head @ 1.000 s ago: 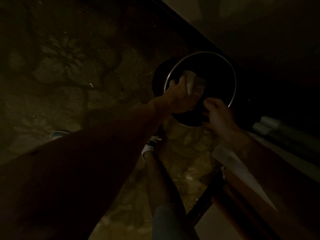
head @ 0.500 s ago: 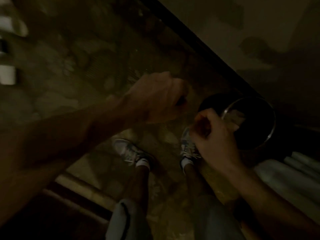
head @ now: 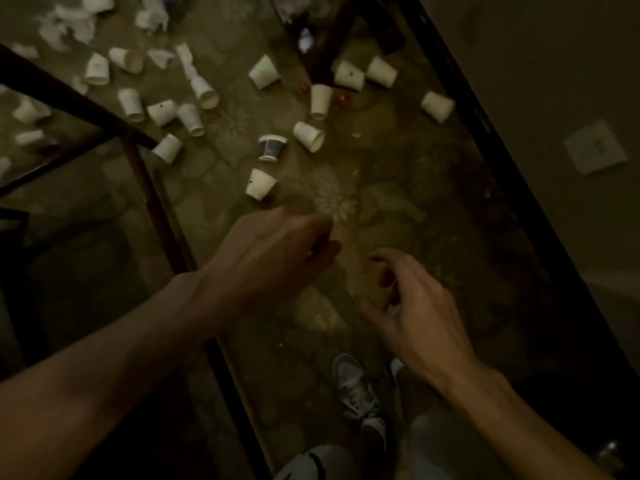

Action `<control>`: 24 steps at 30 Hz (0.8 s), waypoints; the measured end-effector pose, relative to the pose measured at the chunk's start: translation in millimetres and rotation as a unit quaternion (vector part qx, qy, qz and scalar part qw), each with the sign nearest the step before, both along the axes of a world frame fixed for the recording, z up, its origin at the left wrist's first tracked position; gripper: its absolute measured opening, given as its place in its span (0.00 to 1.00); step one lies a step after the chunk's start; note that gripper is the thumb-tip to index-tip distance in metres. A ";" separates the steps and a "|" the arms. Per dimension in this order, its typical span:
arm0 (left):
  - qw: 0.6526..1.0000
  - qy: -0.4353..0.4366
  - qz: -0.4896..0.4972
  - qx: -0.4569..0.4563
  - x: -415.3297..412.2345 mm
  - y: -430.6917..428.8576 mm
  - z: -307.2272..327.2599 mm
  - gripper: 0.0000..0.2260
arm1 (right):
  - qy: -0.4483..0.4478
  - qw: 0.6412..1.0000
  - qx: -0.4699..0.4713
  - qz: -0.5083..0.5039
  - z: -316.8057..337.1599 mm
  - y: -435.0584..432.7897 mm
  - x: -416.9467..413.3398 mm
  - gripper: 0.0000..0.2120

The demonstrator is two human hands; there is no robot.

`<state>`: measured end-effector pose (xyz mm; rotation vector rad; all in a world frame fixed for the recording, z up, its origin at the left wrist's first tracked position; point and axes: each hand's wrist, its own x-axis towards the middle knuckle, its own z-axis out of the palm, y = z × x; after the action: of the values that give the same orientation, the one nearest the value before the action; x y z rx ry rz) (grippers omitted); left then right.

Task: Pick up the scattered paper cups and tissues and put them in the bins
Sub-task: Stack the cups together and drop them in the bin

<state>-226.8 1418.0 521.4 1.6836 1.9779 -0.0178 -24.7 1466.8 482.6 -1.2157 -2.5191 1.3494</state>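
Observation:
Several white paper cups lie scattered on the patterned carpet ahead, the nearest white cup [head: 260, 183] on its side just beyond my left hand. A dark blue cup [head: 272, 147] lies behind it. Crumpled tissues [head: 74, 24] are heaped at the far left. My left hand [head: 273, 251] hovers above the carpet with fingers loosely curled and holds nothing. My right hand [head: 412, 306] hangs beside it, fingers relaxed and spread, also holding nothing. The bin is out of view except for a dark shape at the lower right.
A dark-framed glass table [head: 152, 202] stands on the left, its leg near my left wrist. A dark baseboard [head: 502, 161] and wall run along the right. My shoes [head: 356, 386] show below. A furniture leg [head: 332, 36] stands among the far cups.
My view has swung from the bin to the littered carpet. The tissue my left hand held over the bin is gone, and both hands now hang free of anything.

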 end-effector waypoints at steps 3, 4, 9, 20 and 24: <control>0.994 -0.022 0.107 0.002 -39.2 -10.1 -26.0 0.10 | -0.021 0.999 -0.015 0.040 -15.4 15.7 -42.8 0.21; 0.991 -0.033 0.132 -0.002 -51.3 -12.7 -35.7 0.09 | -0.022 0.998 -0.022 0.054 -23.0 20.6 -56.7 0.21; 0.963 -0.079 0.255 -0.049 -109.2 -16.3 -100.5 0.12 | -0.060 0.989 -0.065 0.116 -74.7 51.0 -132.8 0.20; 0.837 -0.166 0.503 -0.137 -186.2 -14.4 -279.5 0.21 | -0.187 0.946 -0.180 0.194 -215.4 108.1 -263.2 0.22; 0.801 -0.203 0.555 -0.097 -206.6 -16.0 -344.1 0.21 | -0.216 0.937 -0.220 0.162 -275.7 110.5 -303.6 0.25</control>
<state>-433.4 1402.0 177.3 0.1698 2.1933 0.4983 -328.2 1577.3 206.9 -1.3293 -2.9172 2.0071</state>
